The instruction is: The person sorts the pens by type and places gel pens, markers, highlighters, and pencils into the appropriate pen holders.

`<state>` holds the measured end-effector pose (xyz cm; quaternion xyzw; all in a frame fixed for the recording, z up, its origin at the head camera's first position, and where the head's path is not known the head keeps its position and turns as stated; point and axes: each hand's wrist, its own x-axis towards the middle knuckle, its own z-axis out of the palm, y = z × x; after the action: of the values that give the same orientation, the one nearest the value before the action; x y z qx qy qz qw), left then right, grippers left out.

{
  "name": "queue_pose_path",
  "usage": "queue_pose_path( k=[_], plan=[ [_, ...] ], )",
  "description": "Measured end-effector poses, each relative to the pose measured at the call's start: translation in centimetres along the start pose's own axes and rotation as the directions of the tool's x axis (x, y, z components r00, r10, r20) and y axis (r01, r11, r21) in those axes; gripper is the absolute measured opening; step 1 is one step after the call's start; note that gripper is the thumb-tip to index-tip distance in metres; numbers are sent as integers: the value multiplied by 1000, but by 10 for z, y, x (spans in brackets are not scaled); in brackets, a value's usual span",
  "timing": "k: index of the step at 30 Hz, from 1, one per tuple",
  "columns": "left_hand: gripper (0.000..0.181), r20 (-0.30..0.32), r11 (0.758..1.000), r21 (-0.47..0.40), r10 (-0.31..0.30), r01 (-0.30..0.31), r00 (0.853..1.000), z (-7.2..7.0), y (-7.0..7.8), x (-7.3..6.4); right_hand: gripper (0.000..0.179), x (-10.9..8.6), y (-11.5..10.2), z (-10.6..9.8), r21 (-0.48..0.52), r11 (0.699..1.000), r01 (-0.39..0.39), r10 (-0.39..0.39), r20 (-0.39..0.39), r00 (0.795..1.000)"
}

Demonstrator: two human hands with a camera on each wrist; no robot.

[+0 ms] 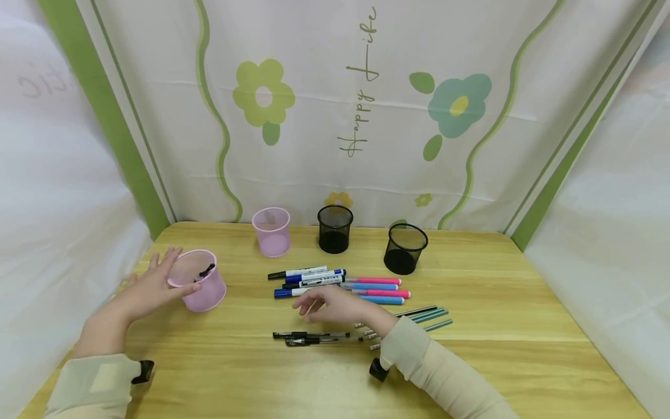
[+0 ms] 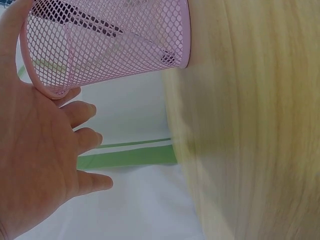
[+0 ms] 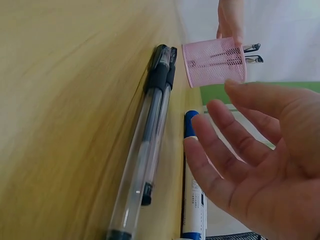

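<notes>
My left hand (image 1: pixel 143 291) holds the rim of a pink mesh pen holder (image 1: pixel 208 295) at the table's left side, the thumb along its near edge. Black-clipped gel pens (image 3: pixel 252 48) stick up from that holder in the right wrist view. Over the middle of the table hovers my right hand (image 1: pixel 337 305), fingers loosely bent with nothing between them. Just below it lie two clear gel pens with black grips (image 1: pixel 298 336), side by side. In the right wrist view a blue-capped whiteboard marker (image 3: pixel 191 210) lies close by the right fingertips.
Another pink holder (image 1: pixel 274 244) and two black mesh holders, one middle (image 1: pixel 334 241) and one right (image 1: pixel 402 262), stand along the back. Several whiteboard markers (image 1: pixel 309 272) lie in a row beside pink and blue pens (image 1: pixel 389 294). Several pencils (image 1: pixel 431 315) lie partly behind the right wrist.
</notes>
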<state>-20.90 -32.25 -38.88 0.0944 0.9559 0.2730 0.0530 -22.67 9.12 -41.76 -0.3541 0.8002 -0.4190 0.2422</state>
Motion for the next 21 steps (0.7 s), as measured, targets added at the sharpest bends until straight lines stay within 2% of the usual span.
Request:
queue_pose_path(
  k=[4, 9, 21],
  plan=[
    [109, -3, 1000, 3, 3, -3, 1000, 0, 0, 0, 31, -5, 2, 0, -70, 997, -34, 37, 42, 998],
    [108, -5, 1000, 1, 7, -7, 1000, 1, -2, -1, 34, -6, 3, 3, -167, 985, -34, 50, 90, 995],
    [108, -4, 1000, 10, 0, 0, 1000, 1, -1, 0, 35, -5, -3, 6, -236, 971, -28, 55, 106, 993]
  ],
)
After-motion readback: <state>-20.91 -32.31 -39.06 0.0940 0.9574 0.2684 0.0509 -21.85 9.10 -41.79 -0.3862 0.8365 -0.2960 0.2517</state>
